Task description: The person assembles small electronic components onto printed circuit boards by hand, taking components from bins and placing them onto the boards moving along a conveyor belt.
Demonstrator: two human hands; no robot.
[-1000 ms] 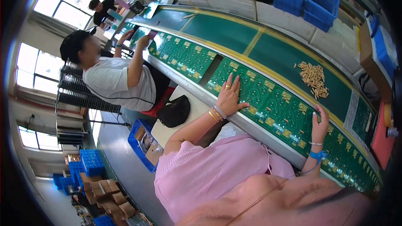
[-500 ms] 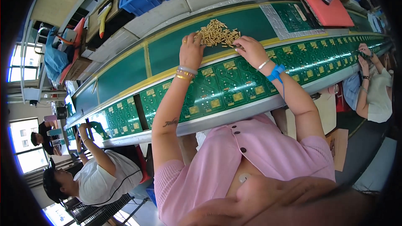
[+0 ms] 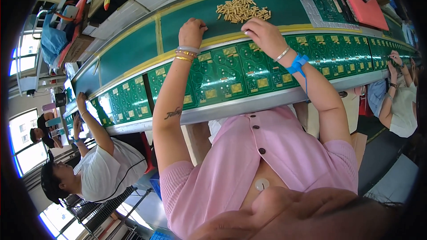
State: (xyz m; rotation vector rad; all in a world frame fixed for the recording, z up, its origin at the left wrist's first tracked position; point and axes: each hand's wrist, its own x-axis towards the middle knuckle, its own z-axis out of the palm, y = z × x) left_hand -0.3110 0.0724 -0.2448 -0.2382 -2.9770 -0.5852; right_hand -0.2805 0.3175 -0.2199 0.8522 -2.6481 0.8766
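A loose heap of small brass-coloured cylindrical pins point(image 3: 242, 9) lies on the green mat, toward the far side. To its left, my left hand point(image 3: 192, 32) is closed over the mat, fingers curled under and apart from the heap. My right hand point(image 3: 266, 37) hovers by the near right side of the heap, thumb and fingers drawn together. Whatever either hand holds is hidden or too small to make out. Beneath my wrists runs a row of green circuit boards point(image 3: 217, 74) with bare gold pads. A blue wrist strap point(image 3: 297, 65) circles my right wrist.
A metal rail point(image 3: 249, 99) borders the boards on my side. Beyond the mat at the far right lie a red folder-like slab point(image 3: 362, 6) and tape rolls. Co-workers sit on the left point(image 3: 106, 169) and right point(image 3: 402, 100) along the same line.
My left hand has drawn away from the heap, leftward and toward me. My right hand has come slightly off the heap's edge. The whole view has shifted too.
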